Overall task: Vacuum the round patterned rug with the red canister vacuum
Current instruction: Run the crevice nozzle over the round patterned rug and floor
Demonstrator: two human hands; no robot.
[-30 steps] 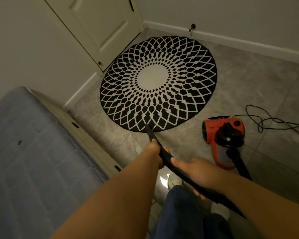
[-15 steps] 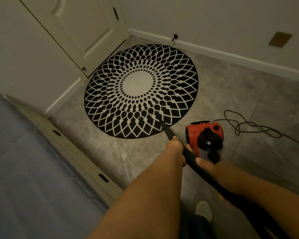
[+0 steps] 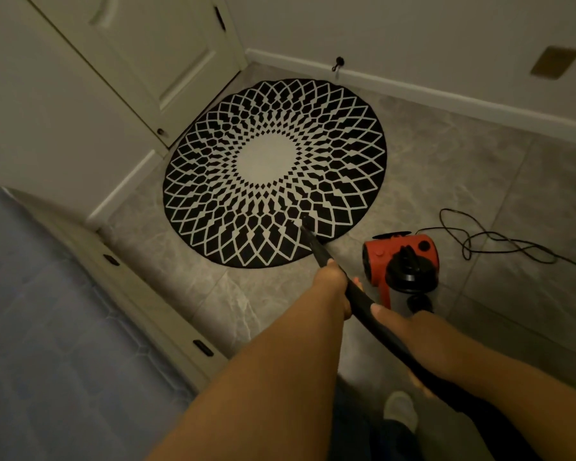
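Observation:
The round rug [image 3: 213,181], black with a pale diamond pattern and a pale centre, lies on the tiled floor near the room's corner. A black vacuum wand [image 3: 316,246] runs from my hands down to the rug's near right part, where its tip rests. My left hand [image 3: 333,284] is wrapped around the wand's forward part. My right hand [image 3: 393,322] grips the wand further back. The red canister vacuum [image 3: 379,257] with a black top stands on the floor just right of the rug's near edge, close to my hands.
A bed with a blue mattress [image 3: 47,344] and pale frame fills the left. A closed door [image 3: 167,54] and skirting board [image 3: 446,94] border the rug. A black power cord [image 3: 499,242] loops over the floor right of the canister. My foot [image 3: 399,409] is below.
The wand's tip has moved from the rug's near edge further onto the rug, toward its right side. My view has shifted, and my hands have extended forward along the wand.

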